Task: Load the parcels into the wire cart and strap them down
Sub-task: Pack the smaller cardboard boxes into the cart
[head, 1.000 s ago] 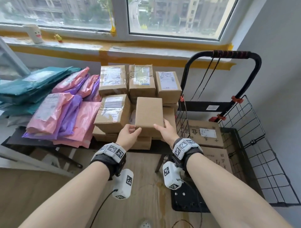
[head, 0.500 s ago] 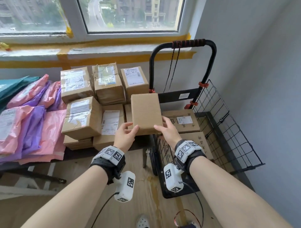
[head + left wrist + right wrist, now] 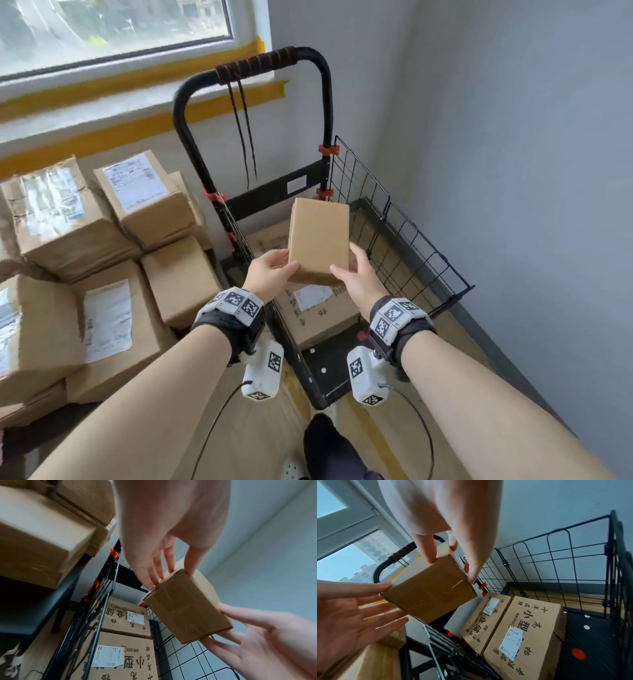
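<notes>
**Small parcel held over the wire cart, about to be set down**

A plain brown cardboard parcel [image 3: 318,240] is held in the air between two bare hands, above the open cart and touching nothing else. The left hand [image 3: 270,274] pinches its near left corner, thumb on top and fingers underneath. The right hand [image 3: 359,274] grips the near right corner, its fingertips [image 3: 471,577] curled round the edge.

Below sits the wire cart [image 3: 404,246], a black frame with mesh sides and a tall handle [image 3: 260,63] from which thin black straps [image 3: 245,137] hang loose. Two large printed boxes [image 3: 522,628] already lie flat side by side on the cart floor.

The step in hand appears to be loading, with strapping not begun. The next move likely calls for lowering the parcel onto the big boxes or into the bare floor space beside them.

The mesh wall stands close on the right, the handle posts behind. More labelled parcels [image 3: 113,308] wait stacked just left of the cart. The way straight down looks open.
</notes>
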The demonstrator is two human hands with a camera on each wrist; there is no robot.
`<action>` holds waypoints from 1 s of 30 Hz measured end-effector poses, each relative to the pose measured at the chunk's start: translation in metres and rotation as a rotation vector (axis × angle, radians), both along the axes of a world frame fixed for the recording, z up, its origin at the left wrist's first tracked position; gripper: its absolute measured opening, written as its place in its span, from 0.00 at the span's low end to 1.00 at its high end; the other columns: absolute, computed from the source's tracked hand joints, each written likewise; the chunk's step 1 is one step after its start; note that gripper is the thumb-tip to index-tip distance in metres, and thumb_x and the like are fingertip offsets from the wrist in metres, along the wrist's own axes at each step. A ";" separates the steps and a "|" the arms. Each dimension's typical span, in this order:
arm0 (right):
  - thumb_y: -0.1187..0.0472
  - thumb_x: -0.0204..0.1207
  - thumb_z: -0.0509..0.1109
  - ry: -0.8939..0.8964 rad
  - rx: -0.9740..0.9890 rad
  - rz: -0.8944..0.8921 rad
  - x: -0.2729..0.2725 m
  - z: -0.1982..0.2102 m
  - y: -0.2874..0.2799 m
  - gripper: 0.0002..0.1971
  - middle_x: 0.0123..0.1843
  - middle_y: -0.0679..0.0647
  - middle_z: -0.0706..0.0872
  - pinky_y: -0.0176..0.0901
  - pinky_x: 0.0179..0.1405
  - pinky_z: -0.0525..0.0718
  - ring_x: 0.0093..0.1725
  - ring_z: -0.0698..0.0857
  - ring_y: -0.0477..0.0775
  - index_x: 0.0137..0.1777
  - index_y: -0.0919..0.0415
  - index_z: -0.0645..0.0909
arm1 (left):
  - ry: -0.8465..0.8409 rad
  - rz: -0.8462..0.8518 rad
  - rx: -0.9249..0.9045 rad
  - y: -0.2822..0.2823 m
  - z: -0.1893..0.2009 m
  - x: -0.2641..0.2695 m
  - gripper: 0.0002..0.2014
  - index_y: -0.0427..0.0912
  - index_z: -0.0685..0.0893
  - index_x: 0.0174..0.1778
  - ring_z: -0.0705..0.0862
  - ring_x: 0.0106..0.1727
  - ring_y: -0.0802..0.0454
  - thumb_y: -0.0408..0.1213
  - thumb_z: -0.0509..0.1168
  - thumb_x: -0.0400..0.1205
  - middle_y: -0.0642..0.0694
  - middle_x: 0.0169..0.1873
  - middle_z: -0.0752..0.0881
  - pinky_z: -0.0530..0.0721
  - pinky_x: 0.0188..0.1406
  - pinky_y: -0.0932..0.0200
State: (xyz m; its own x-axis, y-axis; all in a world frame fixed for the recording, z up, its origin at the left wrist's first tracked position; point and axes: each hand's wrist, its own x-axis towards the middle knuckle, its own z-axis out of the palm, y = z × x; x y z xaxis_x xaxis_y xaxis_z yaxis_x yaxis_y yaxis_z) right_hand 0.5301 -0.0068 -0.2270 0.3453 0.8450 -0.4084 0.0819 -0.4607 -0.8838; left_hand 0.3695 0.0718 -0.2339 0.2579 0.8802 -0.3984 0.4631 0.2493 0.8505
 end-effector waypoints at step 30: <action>0.58 0.74 0.74 0.201 -0.478 -0.990 0.080 -0.272 0.063 0.42 0.73 0.54 0.75 0.46 0.67 0.73 0.70 0.76 0.56 0.82 0.46 0.52 | 0.240 -0.799 -0.286 0.119 -0.273 0.189 0.21 0.37 0.77 0.69 0.80 0.60 0.52 0.23 0.64 0.79 0.41 0.63 0.82 0.77 0.60 0.61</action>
State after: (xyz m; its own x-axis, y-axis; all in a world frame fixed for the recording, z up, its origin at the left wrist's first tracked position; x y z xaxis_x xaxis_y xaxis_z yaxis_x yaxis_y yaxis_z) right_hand 0.6098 0.0563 -0.4993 0.6700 -0.0254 -0.7420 -0.6341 -0.5393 -0.5541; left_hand 0.5587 0.1905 -0.5070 0.6350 0.3310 -0.6980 0.7479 -0.0370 0.6628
